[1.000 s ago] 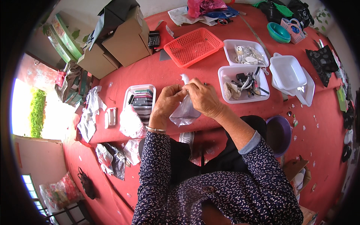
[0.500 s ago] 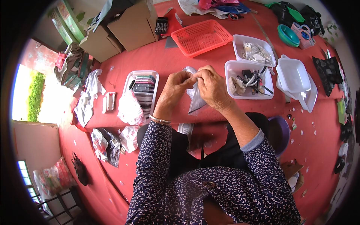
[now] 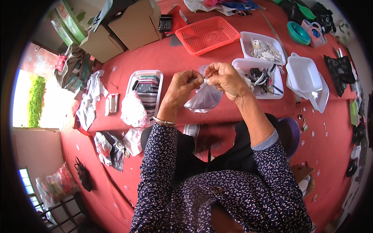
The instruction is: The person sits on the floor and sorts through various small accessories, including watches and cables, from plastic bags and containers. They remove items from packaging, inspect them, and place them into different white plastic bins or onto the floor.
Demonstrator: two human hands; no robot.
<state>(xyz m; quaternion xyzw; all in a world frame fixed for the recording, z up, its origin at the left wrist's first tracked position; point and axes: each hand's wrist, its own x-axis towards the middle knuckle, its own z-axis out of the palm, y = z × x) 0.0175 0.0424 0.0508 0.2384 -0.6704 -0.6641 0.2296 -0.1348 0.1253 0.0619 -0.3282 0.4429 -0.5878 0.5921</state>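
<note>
A translucent plastic bag [image 3: 204, 98] hangs between my hands over the red-covered surface, its top gathered into a white twist. Something flat and greyish shows through it, too blurred to name. My left hand [image 3: 182, 87] pinches the gathered neck from the left. My right hand [image 3: 226, 80] is closed on the same neck from the right, thumb and fingers together. To the left stands a white tray [image 3: 159, 86] of stacked dark and striped flat items, a pinkish-white plastic bag [image 3: 135, 110] draped over its near corner. Right of my hands is a white bin [image 3: 268, 94] of dark cables and adapters.
A red perforated basket [image 3: 208, 35] lies farther back, beside a white bin of pale cables [image 3: 264, 50]. White empty trays [image 3: 305, 73] are stacked at the right. Cardboard boxes [image 3: 134, 25] stand back left. Below the edge on the right is a purple basin [image 3: 293, 136].
Both hands have shifted a little, and the bag has swung and spread out below them, showing more of its body. Its neck is now gathered into a tight white twist.
</note>
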